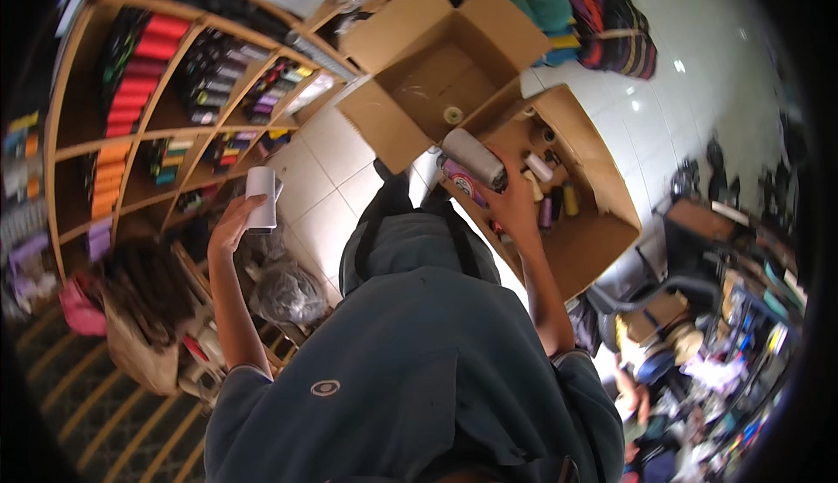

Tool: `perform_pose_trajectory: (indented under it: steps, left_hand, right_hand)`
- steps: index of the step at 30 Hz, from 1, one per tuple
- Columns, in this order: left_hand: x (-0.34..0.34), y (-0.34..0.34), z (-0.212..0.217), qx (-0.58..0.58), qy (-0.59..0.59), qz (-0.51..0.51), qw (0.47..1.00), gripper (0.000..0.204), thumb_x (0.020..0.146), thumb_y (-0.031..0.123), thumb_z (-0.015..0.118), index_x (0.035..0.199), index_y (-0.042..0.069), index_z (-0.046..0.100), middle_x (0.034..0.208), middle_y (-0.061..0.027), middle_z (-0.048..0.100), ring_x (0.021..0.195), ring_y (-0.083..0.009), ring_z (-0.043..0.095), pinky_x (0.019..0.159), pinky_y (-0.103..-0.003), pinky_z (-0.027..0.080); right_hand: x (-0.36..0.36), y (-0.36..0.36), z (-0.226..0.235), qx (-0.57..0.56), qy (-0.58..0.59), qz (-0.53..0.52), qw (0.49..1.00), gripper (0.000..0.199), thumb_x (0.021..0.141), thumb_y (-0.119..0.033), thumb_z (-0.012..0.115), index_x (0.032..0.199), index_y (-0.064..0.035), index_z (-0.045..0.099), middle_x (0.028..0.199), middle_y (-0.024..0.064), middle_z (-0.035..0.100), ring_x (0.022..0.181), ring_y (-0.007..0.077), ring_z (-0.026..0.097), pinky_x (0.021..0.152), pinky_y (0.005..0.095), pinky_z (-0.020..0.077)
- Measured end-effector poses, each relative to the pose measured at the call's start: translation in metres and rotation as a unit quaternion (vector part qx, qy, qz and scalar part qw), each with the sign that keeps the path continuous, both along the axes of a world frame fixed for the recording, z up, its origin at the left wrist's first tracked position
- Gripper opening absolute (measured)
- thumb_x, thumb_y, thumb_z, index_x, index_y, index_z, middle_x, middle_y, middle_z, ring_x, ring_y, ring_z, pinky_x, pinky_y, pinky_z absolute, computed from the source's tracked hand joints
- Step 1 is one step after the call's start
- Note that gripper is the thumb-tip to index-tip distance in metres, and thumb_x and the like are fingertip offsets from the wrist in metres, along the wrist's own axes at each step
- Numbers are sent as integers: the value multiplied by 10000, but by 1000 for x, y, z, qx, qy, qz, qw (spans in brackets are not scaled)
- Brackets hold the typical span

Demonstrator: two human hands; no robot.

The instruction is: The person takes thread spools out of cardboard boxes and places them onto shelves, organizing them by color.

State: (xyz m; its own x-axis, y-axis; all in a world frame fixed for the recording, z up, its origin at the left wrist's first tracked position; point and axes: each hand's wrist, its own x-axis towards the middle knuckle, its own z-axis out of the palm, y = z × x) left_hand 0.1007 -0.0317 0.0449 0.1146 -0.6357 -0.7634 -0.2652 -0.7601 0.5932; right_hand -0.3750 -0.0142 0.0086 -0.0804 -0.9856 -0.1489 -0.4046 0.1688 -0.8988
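Note:
My left hand (230, 226) is closed around a pale, whitish thread spool (260, 193), held up in front of the shelf; a second pale edge shows behind it. With my right hand (517, 203) I grip a large grey thread spool (471, 155) by its lower end, over the near edge of a cardboard box (602, 247). Several spools lie in that box, among them a pale pink spool (538, 166) and a yellow spool (571, 201). Beside it stands another open cardboard box (384, 125), with one small whitish spool (452, 114) inside.
A wooden shelf (131, 144) full of coloured spools runs along the left. Clear plastic bags (288, 295) lie below it. Bundled dark, striped cloth (615, 33) sits on the tiled floor beyond the boxes. A cluttered heap (698, 369) and a dark chair (655, 295) are at right.

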Motion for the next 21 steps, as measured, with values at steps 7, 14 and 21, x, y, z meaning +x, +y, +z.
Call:
perform_pose_trajectory:
  steps: [7, 14, 21]
  left_hand:
    - [9, 112, 10, -33, -13, 204, 978, 646, 718, 454, 696, 1137, -11, 537, 959, -40, 581, 865, -122, 550, 782, -247, 425]
    - [37, 200, -8, -86, 71, 301, 947, 626, 731, 448, 686, 1127, -14, 538, 979, -55, 586, 914, -148, 550, 810, -275, 422]
    - [90, 269, -29, -145, 160, 348, 912, 672, 756, 458, 662, 1150, -64, 509, 951, -113, 587, 877, -200, 569, 763, -307, 473]
  right_hand:
    - [50, -17, 18, 127, -79, 108, 983, 544, 720, -21, 698, 1224, -84, 501, 1041, 112, 617, 781, 161, 630, 485, 260, 510]
    - [134, -18, 25, 135, -157, 235, 950, 560, 725, -30, 699, 1238, -64, 475, 1011, 107, 600, 624, 119, 588, 353, 229, 458]
    - [259, 15, 40, 203, -190, 326, 904, 563, 735, -107, 719, 1232, -42, 461, 954, 110, 598, 607, 135, 593, 355, 230, 460]
